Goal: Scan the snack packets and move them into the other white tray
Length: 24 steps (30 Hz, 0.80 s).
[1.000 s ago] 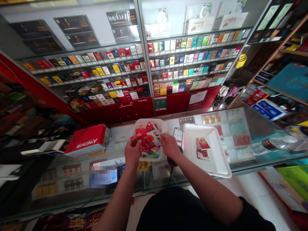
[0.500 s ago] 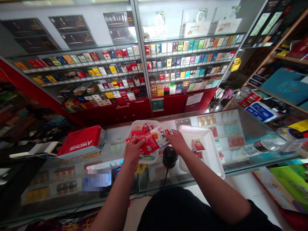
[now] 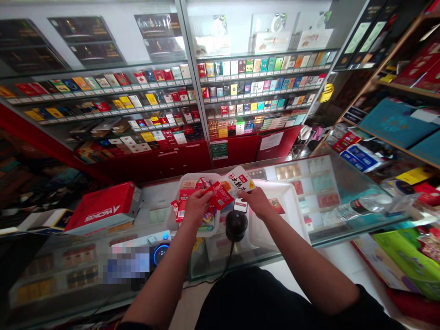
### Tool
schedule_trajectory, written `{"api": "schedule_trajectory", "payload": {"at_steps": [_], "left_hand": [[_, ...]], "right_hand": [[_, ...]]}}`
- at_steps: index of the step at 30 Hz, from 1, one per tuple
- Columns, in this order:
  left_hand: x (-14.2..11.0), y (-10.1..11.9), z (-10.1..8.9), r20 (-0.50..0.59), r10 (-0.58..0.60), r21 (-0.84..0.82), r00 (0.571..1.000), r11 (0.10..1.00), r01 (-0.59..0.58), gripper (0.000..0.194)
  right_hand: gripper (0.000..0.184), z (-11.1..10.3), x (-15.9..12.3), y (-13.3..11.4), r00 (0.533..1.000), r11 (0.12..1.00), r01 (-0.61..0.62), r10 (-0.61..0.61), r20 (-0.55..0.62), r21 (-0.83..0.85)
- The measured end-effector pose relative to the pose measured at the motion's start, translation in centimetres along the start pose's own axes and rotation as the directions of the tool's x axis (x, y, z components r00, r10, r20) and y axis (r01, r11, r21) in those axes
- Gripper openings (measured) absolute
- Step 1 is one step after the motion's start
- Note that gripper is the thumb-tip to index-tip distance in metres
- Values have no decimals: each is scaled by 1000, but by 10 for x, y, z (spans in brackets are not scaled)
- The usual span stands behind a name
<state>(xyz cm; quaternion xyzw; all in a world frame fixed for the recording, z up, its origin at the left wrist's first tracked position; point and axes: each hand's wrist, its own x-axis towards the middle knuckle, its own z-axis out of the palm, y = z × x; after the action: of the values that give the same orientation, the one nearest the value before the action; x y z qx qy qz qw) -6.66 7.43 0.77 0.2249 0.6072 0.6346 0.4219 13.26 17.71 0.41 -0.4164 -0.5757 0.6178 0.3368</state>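
Note:
My left hand (image 3: 196,206) pinches a small red snack packet (image 3: 220,196) by its left edge. In my right hand (image 3: 256,200) is a white snack packet (image 3: 242,179) with black characters and a red label. The red packet overlaps the white one's lower left. Below my right fingers shows a phone-like screen (image 3: 240,205); whether it is held is unclear. A round black scanner (image 3: 236,224) with a cable stands just beneath. Behind my left hand, a clear plastic tub (image 3: 217,229) holds several red and coloured packets.
Right of the scanner lies a white tray (image 3: 297,215) with a red-orange packet (image 3: 277,206). A red shoe box (image 3: 105,208) sits left on the glass counter (image 3: 206,263). A plastic bottle (image 3: 360,206) lies at right. Cigarette shelves (image 3: 137,98) rise behind the counter.
The packets have turned and spread apart, the white one rising and tilting. The phone-like screen now shows below my right hand. The view has shifted slightly right.

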Motion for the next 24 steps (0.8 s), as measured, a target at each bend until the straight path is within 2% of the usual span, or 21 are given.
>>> {"api": "schedule_trajectory", "payload": {"at_steps": [5, 10, 14, 19, 21, 24], "left_hand": [[15, -5, -2, 136, 99, 343, 986, 929, -140, 32], [29, -12, 2, 276, 210, 549, 938, 767, -333, 24], [40, -20, 5, 422, 287, 653, 860, 562, -508, 15], [52, -35, 5, 538, 332, 706, 775, 325, -629, 17], [54, -39, 5, 564, 331, 717, 757, 259, -647, 17], [54, -42, 5, 573, 324, 735, 753, 203, -646, 18]], "right_hand": [[32, -23, 8, 6, 996, 953, 67, -83, -41, -297], [30, -33, 8, 16, 993, 882, 73, -109, -51, -466], [30, -38, 5, 26, 988, 856, 94, -142, -56, -509], [30, -43, 5, 38, 981, 812, 84, -167, -93, -578], [29, -44, 6, 42, 982, 794, 67, -160, -102, -604], [28, -46, 7, 49, 983, 784, 51, -148, -106, -619]]}}
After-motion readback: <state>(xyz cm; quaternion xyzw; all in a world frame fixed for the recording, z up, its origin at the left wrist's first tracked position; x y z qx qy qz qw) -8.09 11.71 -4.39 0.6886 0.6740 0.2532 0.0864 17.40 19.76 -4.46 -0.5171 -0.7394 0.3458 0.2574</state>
